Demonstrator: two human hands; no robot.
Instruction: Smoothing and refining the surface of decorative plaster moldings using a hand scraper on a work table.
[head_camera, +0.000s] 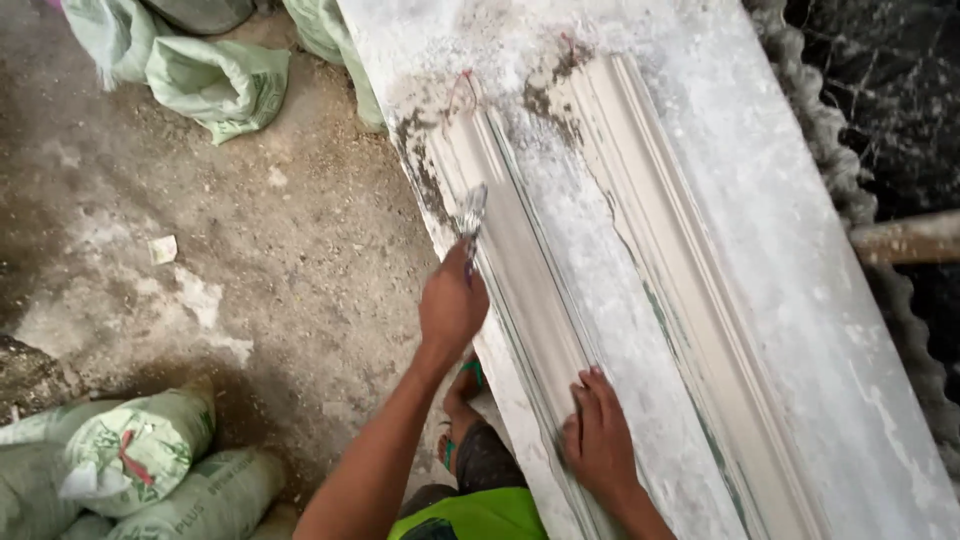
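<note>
Plaster dust covers the long white desk (800, 300) where two moulded trim strips lie side by side. Taking the left strip (520, 260) as my landmark: my left hand (452, 305) sits over its near left edge, fingers clenched around the handle of a small brush (471, 215), whose bristles touch the strip's groove just beyond my knuckles. My right hand (598, 440) rests nearer to me on the same strip, fingers released and spread flat, pressing on its right edge and holding nothing. The second strip (690, 290) runs to the right of the landmark, apart from both hands.

To do this stroke well, I judge the brush should follow the groove lengthwise with light, even pressure, while my flat hand keeps the strip from shifting. Rough dark patches at the strip's far end look like they need gentle care.

Left of the strip, down on the dirt floor (300, 250), lie green sacks (150, 450).
</note>
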